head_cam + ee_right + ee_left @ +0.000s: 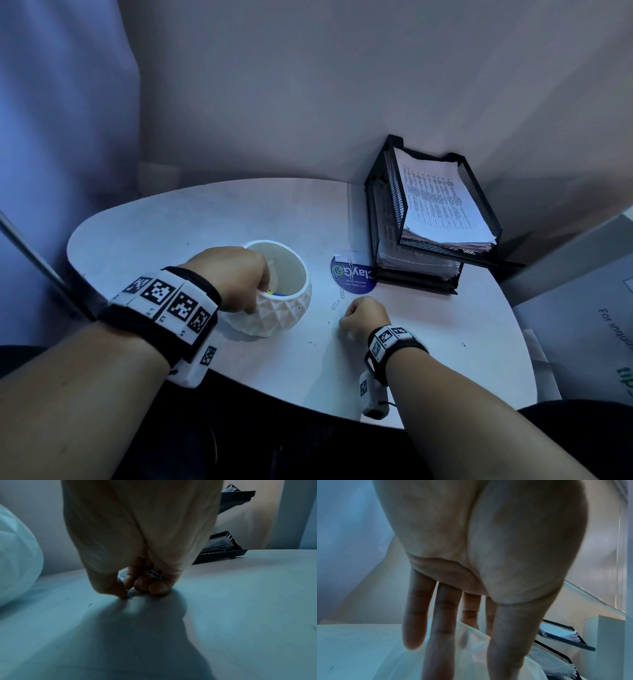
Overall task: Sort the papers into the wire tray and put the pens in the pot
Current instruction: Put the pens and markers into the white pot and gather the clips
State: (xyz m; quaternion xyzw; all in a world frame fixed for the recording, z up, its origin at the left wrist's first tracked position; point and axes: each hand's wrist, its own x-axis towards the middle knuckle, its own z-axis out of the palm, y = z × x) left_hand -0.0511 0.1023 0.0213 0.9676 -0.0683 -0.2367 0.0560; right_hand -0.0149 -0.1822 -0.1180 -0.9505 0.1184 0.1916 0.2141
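A white faceted pot (277,315) stands left of centre on the table, with a bit of blue and yellow pen (275,293) showing inside. My left hand (251,294) holds its near-left rim, thumb (505,649) outside and two fingers (471,609) behind the rim. My right hand (346,322) is curled on the table right of the pot. It keeps a paper clip (154,574) in the folded fingers, while thumb and forefinger pinch another clip (129,596) on the tabletop. The black two-tier wire tray (383,212) at the back right holds stacks of printed papers (442,205).
A round blue sticker (358,284) lies in front of the tray with loose paper clips (337,302) on and beside it. The table (445,359) is small and rounded, set into a wall corner. A printed box (589,325) stands at the right.
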